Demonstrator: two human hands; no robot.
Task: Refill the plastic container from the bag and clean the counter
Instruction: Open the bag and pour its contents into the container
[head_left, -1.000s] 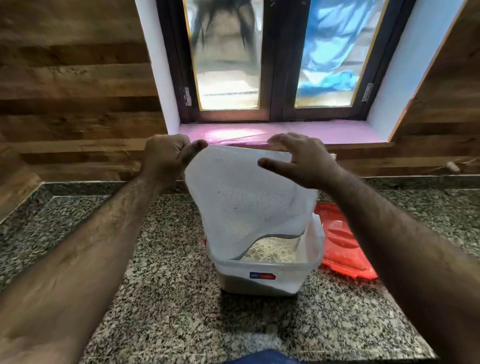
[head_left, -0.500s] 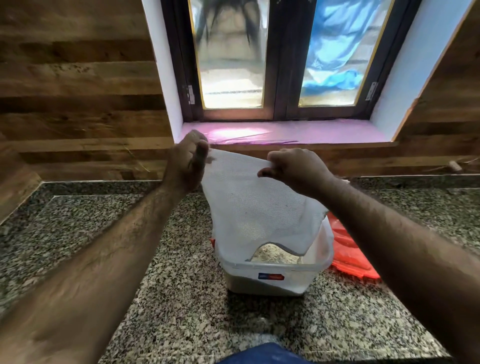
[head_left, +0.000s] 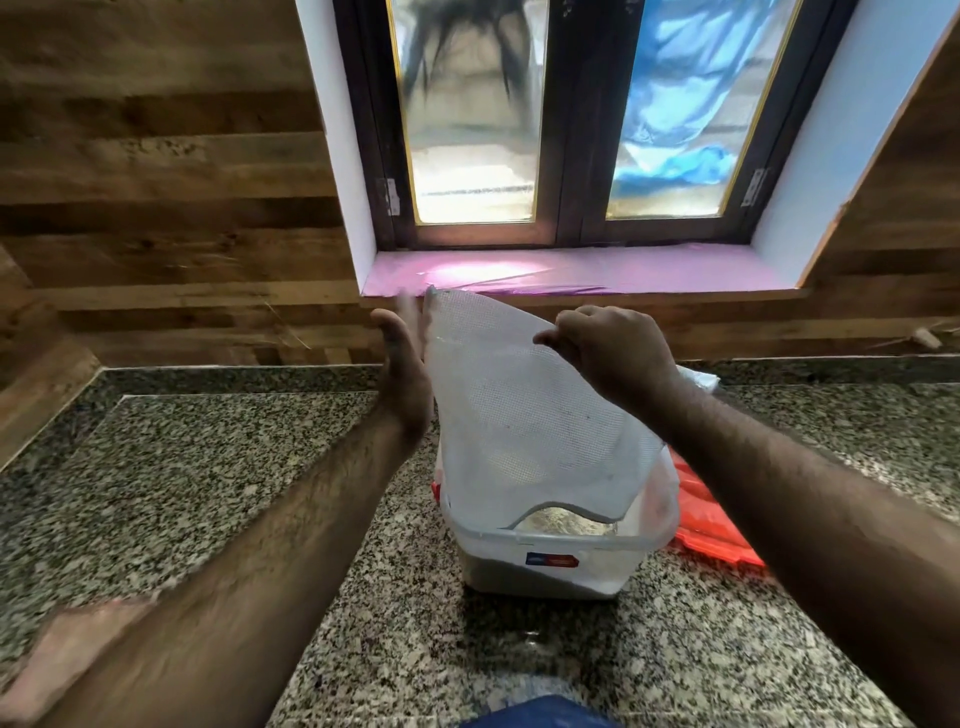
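Note:
A white woven bag (head_left: 514, 415) hangs upside down, its mouth inside a clear plastic container (head_left: 556, 561) on the granite counter (head_left: 208, 467). Pale grain shows in the container under the bag's mouth. My right hand (head_left: 608, 353) pinches the bag's upper right edge. My left hand (head_left: 402, 364) is flat, fingers straight and blurred, against the bag's left side.
A red lid (head_left: 711, 525) lies on the counter right of the container. Behind it sits a bit of crumpled clear plastic (head_left: 698, 376). A pink-lined window sill (head_left: 571, 270) and wood-panelled wall stand at the back. Bare counter stretches to the left.
My left hand has let go of the bag's top left corner and now lies flat against its side. My right hand went from open to pinching the bag's edge.

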